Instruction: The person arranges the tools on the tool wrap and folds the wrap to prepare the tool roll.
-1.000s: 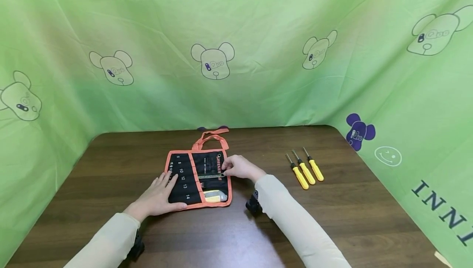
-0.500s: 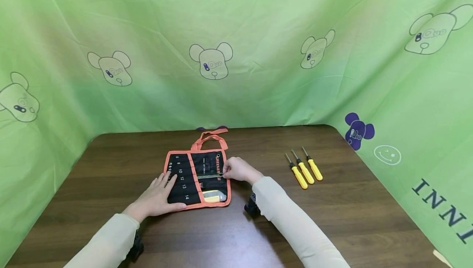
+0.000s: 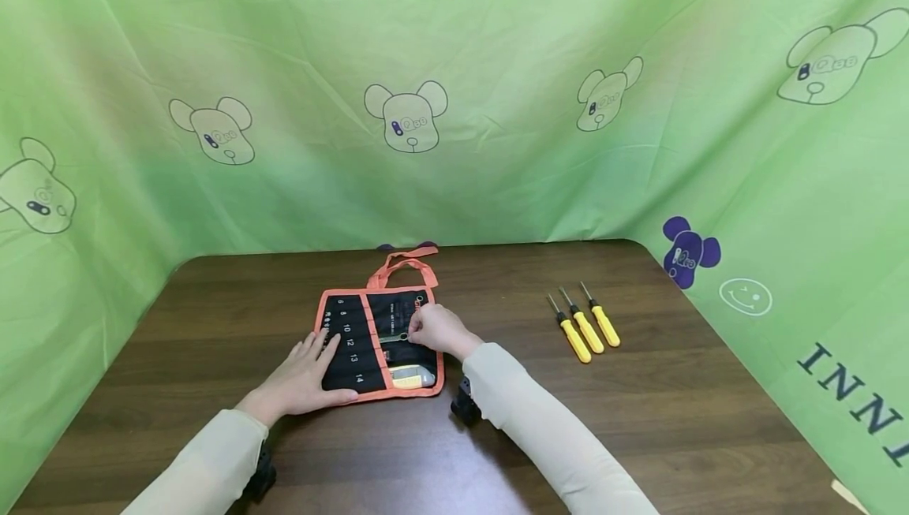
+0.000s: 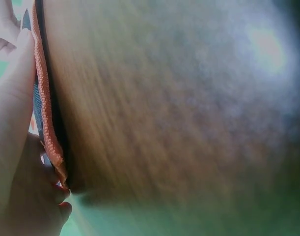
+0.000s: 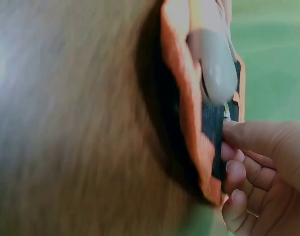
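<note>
A black tool pouch point(image 3: 355, 357) with orange trim and printed numbers lies unrolled on the table. Flat on its left part rests my left hand point(image 3: 304, 377), fingers spread and thumb along the near edge. My right hand point(image 3: 442, 331) is over the pouch's right part, thumb and fingers pinching the end of a slim tool point(image 3: 393, 338) with a clear, greenish body. That tool's other end reaches the orange middle strip. Closer to me, a yellow and grey utility knife point(image 3: 412, 377) lies in the pouch; its grey end point(image 5: 216, 69) shows large in the right wrist view.
Three yellow-handled screwdrivers point(image 3: 584, 329) lie side by side on the brown wooden table point(image 3: 440, 452), right of the pouch. Orange straps point(image 3: 405, 265) stretch from the pouch's far edge. A green printed cloth point(image 3: 497, 184) surrounds the table's back and sides.
My right hand has moved left across the pouch, and the slim tool's pinched end has shifted left toward the middle strip. The left hand has stayed in place.
</note>
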A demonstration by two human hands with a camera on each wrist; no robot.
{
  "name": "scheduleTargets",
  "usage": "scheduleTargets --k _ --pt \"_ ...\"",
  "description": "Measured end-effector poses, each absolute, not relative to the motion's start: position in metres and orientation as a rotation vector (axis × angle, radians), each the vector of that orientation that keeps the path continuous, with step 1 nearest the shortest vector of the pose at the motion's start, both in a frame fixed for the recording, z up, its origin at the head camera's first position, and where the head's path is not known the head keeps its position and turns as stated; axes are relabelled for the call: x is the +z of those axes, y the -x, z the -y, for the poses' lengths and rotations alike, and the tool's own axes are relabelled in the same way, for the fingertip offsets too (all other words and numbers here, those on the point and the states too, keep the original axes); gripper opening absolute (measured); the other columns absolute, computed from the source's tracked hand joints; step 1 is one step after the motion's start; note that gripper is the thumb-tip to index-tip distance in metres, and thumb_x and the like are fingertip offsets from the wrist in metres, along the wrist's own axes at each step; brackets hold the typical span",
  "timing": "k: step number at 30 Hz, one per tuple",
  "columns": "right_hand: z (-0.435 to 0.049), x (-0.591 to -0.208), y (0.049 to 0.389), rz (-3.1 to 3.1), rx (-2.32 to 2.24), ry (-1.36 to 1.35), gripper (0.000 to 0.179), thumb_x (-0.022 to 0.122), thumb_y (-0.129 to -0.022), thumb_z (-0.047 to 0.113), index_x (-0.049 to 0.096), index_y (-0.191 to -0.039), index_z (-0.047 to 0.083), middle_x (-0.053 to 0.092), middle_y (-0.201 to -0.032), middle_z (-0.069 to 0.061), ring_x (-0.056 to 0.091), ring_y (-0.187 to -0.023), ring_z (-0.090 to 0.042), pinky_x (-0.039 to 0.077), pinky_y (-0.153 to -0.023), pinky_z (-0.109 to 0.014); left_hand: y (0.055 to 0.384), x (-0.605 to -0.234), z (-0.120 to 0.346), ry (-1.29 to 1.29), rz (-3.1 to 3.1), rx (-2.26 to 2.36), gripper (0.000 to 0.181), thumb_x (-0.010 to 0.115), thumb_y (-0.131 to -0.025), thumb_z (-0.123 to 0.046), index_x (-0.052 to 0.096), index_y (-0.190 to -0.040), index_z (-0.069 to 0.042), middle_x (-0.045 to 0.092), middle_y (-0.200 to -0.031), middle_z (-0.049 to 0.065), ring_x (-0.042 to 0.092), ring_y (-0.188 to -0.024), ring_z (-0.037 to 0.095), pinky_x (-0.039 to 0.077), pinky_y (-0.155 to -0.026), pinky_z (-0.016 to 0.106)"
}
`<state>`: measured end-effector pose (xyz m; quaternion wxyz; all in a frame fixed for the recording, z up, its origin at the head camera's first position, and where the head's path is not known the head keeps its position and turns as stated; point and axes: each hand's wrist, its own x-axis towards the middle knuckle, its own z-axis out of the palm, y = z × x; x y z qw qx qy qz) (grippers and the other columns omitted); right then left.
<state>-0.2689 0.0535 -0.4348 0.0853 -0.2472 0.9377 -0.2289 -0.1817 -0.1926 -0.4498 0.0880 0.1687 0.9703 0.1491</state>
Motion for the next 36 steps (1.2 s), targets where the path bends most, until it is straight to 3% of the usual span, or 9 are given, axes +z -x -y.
scheduleTargets --k 18,27,36 --pt "-0.043 -0.432 0.271 -2.744 -0.697 0.701 0.011 0.070 -0.083 0.017 0.069 -0.073 0.013 0.060 -0.068 0.008 0.052 -0.064 -0.009 0.044 -0.063 -0.025 0.184 -0.450 0.194 -0.522 -2.880 0.455 0.106 0.052 -0.075 -0.072 0.023 -0.143 0.003 0.014 -0.146 0.029 0.013 -0.133 0.045 0.014 -0.104 0.056" --pt "-0.055 -0.418 0.274 -2.655 -0.856 0.756 0.008 0.067 -0.085 0.014 0.071 -0.087 0.007 0.064 -0.081 0.000 0.057 -0.063 -0.011 0.047 -0.060 -0.025 0.184 -0.450 0.193 -0.524 -2.879 0.455 0.105 0.052 -0.075 -0.072 0.023 -0.143 0.003 0.014 -0.146 0.029 0.013 -0.133 0.044 0.015 -0.104 0.055" --pt "-0.074 -0.387 0.282 -2.709 -1.052 0.698 0.018 0.064 -0.087 0.012 0.068 -0.100 0.001 0.064 -0.085 -0.002 0.058 -0.077 -0.015 0.048 -0.068 -0.029 0.183 -0.448 0.193 -0.507 -2.877 0.468 0.107 0.052 -0.074 -0.073 0.023 -0.143 0.003 0.014 -0.146 0.029 0.012 -0.133 0.043 0.014 -0.104 0.056"
